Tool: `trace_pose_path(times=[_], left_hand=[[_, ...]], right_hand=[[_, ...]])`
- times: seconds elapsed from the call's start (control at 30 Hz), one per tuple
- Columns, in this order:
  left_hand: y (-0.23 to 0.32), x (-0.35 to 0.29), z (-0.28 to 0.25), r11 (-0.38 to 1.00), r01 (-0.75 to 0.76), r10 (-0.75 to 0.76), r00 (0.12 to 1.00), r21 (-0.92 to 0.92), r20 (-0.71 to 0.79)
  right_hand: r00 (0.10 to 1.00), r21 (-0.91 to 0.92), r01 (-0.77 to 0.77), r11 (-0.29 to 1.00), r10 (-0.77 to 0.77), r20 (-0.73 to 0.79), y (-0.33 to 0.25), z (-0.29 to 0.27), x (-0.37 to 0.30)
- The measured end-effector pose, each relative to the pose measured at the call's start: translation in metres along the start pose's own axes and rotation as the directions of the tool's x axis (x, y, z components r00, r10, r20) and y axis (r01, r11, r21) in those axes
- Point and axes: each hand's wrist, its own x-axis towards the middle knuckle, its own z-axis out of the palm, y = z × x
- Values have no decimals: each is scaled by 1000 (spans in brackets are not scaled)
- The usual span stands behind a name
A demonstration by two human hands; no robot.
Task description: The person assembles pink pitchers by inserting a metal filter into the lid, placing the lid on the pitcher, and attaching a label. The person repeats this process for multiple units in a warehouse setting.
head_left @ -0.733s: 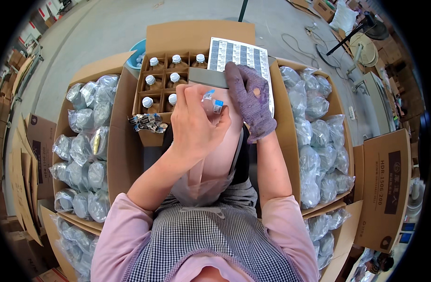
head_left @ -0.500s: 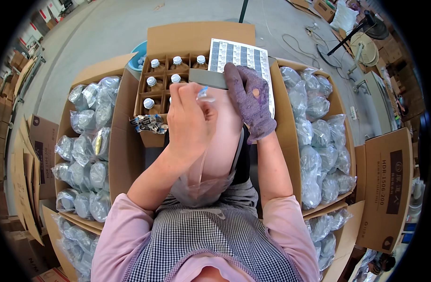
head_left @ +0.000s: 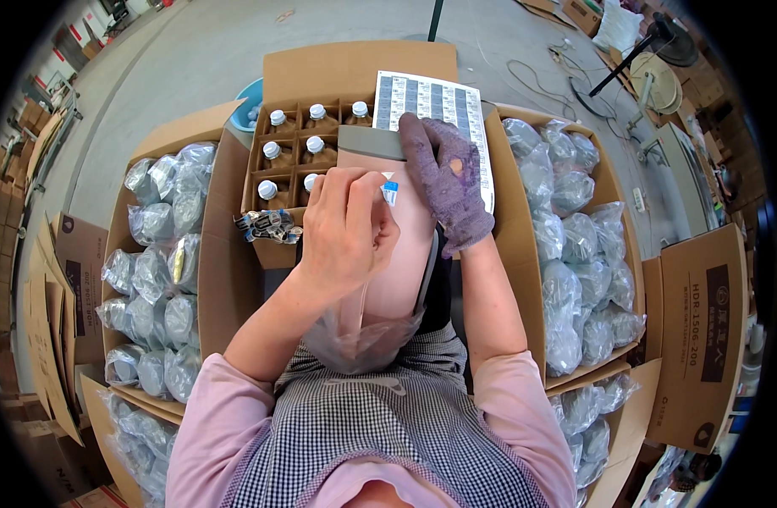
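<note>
A pink cylindrical container (head_left: 410,224) with a grey end lies across my lap, its grey end away from me. Clear plastic bag (head_left: 367,339) is bunched around its near end. My right hand (head_left: 448,173), in a worn purple glove, grips the container's right side near the grey end. My bare left hand (head_left: 346,224) is over its left side, fingers curled in a pinch. A small blue and white sticker (head_left: 390,193) shows at the fingertips, against the pink surface; whether it is stuck down I cannot tell.
Ahead stands a divided carton (head_left: 359,63) of white-capped bottles (head_left: 318,144). A printed label sheet (head_left: 435,93) and a bundle of small dark-and-clear pieces (head_left: 268,224) lie on it. Cartons of plastic-wrapped items flank me, left (head_left: 156,275) and right (head_left: 579,262). A blue basin (head_left: 251,91) sits behind.
My left hand has moved slightly right and nearer to me. The sticker has moved from above my fingers to against the container's pink side. My right hand keeps its grip.
</note>
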Motion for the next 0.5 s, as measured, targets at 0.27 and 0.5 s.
trace_pose_path(times=[0.27,0.5], left_hand=[[-8,-4,-1,991,-53,49,998,-121,-33],[-30,-7,-47,269,550,-649,710,-791,273]], right_hand=[[1000,-34,28,999,-28,7,0,0,1],[964,158,-245,957,257,-62,-4,4,2]])
